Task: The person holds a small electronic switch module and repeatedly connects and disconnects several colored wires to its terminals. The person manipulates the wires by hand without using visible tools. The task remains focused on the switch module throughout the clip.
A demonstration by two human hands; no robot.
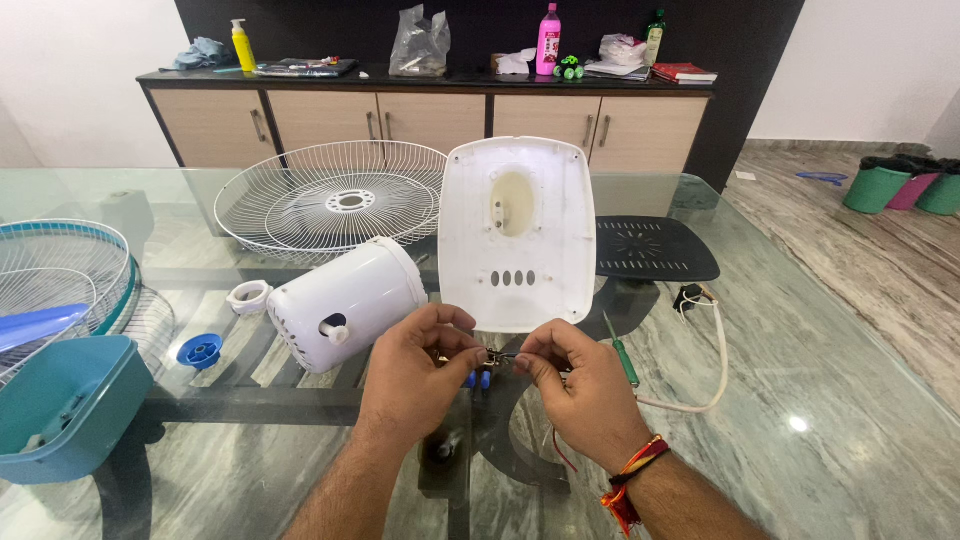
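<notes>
1. Small dark metal part with thin wires [492,354] sits right between both hands, held just above the glass table [830,380], near the front edge in the middle.
2. Left hand [415,365] is pinching it from the left side with thumb and fingertips.
3. Right hand [580,385] is pinching the other end the same way; there's a red and yellow thread band [630,475] on that wrist.
4. A little blue piece [478,380] shows just under the fingers; can't tell what it is.
5. Directly behind the hands stands a white plastic rounded rear cover [517,235], upright, inner side facing the camera.
6. Just left of that lies a white cylindrical motor housing [345,305] on its side, with a small white ring [248,296] and a blue plastic cap [200,351] further left.
7. A green-handled screwdriver [622,355] lies right of the right hand, next to a white cable [715,370].
8. Further back: a white wire fan grille [330,200]. Far left: a teal plastic base [70,405].
</notes>
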